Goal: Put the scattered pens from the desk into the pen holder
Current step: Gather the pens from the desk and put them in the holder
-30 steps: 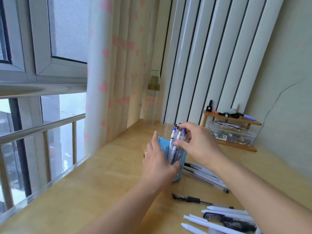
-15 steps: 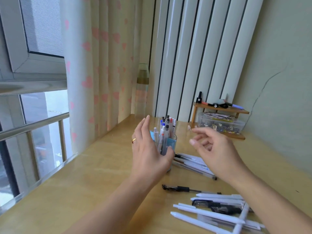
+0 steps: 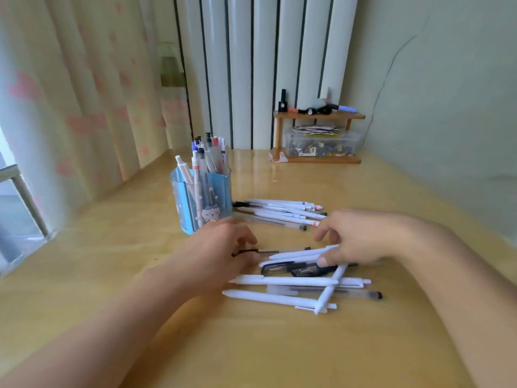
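Observation:
A blue translucent pen holder (image 3: 202,204) with a cat picture stands on the desk, holding several pens (image 3: 205,152). In front of it lies a loose pile of white and black pens (image 3: 291,281). My left hand (image 3: 221,247) is low on the desk, fingers curled over the black end of a clear pen (image 3: 268,251); whether it grips the pen is unclear. My right hand (image 3: 361,238) is on the pile, with its thumb and fingers closed around two white pens (image 3: 296,254). A second row of pens (image 3: 282,210) lies just right of the holder.
A small wooden shelf (image 3: 319,116) with small items on top and a clear plastic box (image 3: 321,142) under it stands at the back against the wall. A pink-heart curtain (image 3: 84,93) hangs at the left. The wooden desk (image 3: 279,345) extends toward me.
Both hands have left the pen holder and dropped to the pile of pens nearer me. The view has tilted down toward the desk.

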